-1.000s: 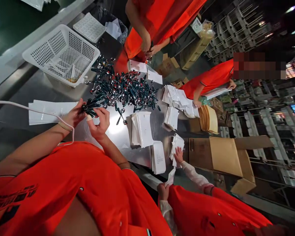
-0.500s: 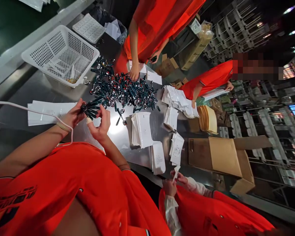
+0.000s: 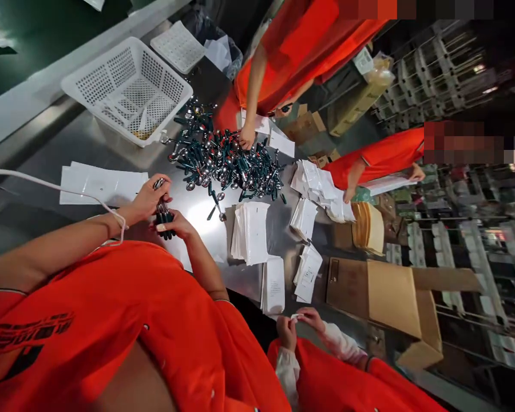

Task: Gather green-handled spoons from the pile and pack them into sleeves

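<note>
One bundle of spoons (image 3: 165, 217) was held over the table (image 3: 202, 240), near its edge: the left hand (image 3: 148, 199) had fingers curled round the metal ends, the right hand (image 3: 180, 224) pinched the dark handles. Beyond lay one spoon pile (image 3: 229, 163) and one basket (image 3: 111, 67).

Shiny metal table (image 3: 241, 279), dimly lit racks (image 3: 439, 52)

The head-worn camera is looking forward and down over the wearer's red-orange cloth shirt (image 3: 189, 326), viewing the shiny grey metal table (image 3: 244, 277) from close above, while grey-white metal racks (image 3: 446, 252) are appearing slanted at the far right.
</note>
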Demonstrator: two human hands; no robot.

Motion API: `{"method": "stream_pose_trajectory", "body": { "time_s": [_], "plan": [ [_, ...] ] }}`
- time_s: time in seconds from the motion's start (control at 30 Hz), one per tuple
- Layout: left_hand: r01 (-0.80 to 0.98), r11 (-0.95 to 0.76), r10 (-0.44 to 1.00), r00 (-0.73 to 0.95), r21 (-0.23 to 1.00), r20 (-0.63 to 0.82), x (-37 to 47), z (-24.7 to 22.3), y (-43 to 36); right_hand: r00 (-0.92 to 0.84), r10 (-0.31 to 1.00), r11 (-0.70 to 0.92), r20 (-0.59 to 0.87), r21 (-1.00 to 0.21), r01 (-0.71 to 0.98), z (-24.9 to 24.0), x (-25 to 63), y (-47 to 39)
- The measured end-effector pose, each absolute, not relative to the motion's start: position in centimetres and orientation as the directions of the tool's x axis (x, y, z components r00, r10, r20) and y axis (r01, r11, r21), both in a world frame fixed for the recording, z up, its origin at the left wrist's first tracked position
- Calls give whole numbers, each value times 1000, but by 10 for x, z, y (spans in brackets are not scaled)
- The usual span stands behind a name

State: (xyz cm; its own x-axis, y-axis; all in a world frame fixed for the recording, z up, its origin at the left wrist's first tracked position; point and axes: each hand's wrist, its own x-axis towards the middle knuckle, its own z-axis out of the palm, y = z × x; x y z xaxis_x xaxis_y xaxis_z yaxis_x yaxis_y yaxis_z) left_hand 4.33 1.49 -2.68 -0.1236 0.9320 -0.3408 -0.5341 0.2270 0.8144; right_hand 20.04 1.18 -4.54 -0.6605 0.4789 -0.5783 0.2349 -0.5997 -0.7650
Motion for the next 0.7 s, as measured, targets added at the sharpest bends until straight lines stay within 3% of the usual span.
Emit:
{"method": "stream_pose_trajectory", "body": {
  "time_s": [0.07, 0.23, 0.3, 0.43, 0.57, 0.7],
  "plan": [
    [-493, 294, 910, -118, 819, -398, 48, -44, 2, -649, 422, -693, -632, -687, 219, -62, 200, -6],
    [-312, 474, 870, 23, 823, -492, 4, -74, 2, -459, 546, -686, -701, -688, 235, -86, 199, -32],
    [-193, 469, 875, -31, 862, -484, -29, -84, 15, -369, 593, -652, -715, -696, 300, -87, 199, -24],
    [46, 401, 892, -247, 915, -379, -65, -109, 28, -254, 682, -507, -685, -695, 510, -84, 191, 12],
    [199, 416, 891, -284, 887, -354, -43, -133, 14, -288, 705, -376, -648, -686, 623, -87, 165, 38],
    [312, 426, 893, -293, 849, -341, -28, -142, 6, -371, 698, -131, -613, -618, 775, -98, 148, 45]
  ]
}}
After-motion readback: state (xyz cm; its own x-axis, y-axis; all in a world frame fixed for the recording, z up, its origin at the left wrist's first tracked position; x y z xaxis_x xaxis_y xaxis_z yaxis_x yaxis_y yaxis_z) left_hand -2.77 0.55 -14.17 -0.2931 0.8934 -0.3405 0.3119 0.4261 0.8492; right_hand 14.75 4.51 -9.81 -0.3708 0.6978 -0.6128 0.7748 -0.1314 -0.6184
